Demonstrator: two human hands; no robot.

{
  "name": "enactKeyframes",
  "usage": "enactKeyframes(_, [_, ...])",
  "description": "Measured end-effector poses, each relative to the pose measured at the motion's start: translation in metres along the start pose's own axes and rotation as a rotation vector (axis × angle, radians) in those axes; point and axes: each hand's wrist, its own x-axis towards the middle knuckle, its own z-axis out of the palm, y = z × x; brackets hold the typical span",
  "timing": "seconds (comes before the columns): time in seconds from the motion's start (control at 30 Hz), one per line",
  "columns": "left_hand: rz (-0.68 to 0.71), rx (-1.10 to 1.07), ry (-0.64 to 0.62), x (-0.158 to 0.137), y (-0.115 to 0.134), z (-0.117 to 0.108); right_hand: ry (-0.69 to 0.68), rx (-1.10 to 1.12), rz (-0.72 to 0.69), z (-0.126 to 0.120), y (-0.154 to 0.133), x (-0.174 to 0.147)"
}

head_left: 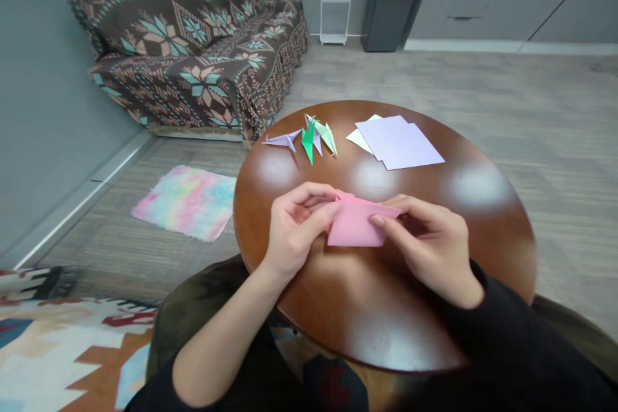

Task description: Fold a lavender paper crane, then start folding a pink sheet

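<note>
A folded piece of pink origami paper (pixel 356 224) is held up between both hands, just above the round wooden table. My left hand (pixel 300 222) pinches its upper left corner between thumb and fingers. On the other side, my right hand (pixel 427 238) grips the right edge, the thumb on the near face and the fingers behind. The paper's far side and some fingertips are hidden. Beyond the hands lie several folded paper cranes: a green one (pixel 309 140), a pale green one (pixel 328 138) and a purple one (pixel 284 140) among them.
Loose sheets of lilac paper (pixel 400 141) lie over a pale green sheet (pixel 358 140) on the far part of the brown table (pixel 497 244). A patterned sofa (pixel 193 58) stands at the back left, with a pastel rug (pixel 188 201) on the floor before it.
</note>
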Motion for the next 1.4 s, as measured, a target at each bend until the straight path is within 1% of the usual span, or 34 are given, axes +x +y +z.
enactKeyframes(0.13, [0.029,0.141,0.070,-0.001,-0.002,0.001,-0.010,-0.007,-0.002,0.000,-0.001,0.000])
enactKeyframes(0.23, [0.017,0.180,0.115,0.000,-0.002,0.002,-0.011,-0.011,-0.006,0.000,0.000,0.000])
enactKeyframes(0.43, [-0.008,0.120,0.117,0.001,-0.002,0.003,-0.020,-0.016,-0.006,0.000,0.002,0.000])
enactKeyframes(0.53, [0.009,0.101,0.117,0.002,-0.002,0.003,-0.036,-0.013,-0.003,0.001,0.002,0.000])
enactKeyframes(0.63, [0.024,0.070,0.086,0.002,-0.002,0.002,-0.039,0.015,0.003,0.001,0.003,0.000])
enactKeyframes(0.7, [0.006,0.037,0.062,0.002,-0.002,0.002,-0.051,0.057,0.036,0.001,0.002,0.000])
enactKeyframes(0.77, [-0.030,0.035,0.045,0.001,0.000,0.003,-0.093,0.124,0.107,0.001,0.001,0.002])
enactKeyframes(0.9, [-0.136,0.133,-0.020,-0.002,0.005,0.008,-0.231,0.274,0.232,0.001,0.000,0.006])
enactKeyframes(0.97, [-0.167,0.175,-0.050,-0.003,0.007,0.011,-0.263,0.311,0.263,0.001,0.000,0.007])
enactKeyframes(1.1, [-0.172,0.198,-0.046,-0.004,0.007,0.015,-0.244,0.344,0.329,0.003,0.000,0.007])
enactKeyframes(1.27, [-0.197,0.144,-0.011,-0.005,0.005,0.017,-0.260,0.353,0.411,0.003,-0.003,0.008])
enactKeyframes(1.4, [-0.220,0.101,-0.022,-0.006,0.006,0.018,-0.256,0.374,0.433,0.003,-0.004,0.009])
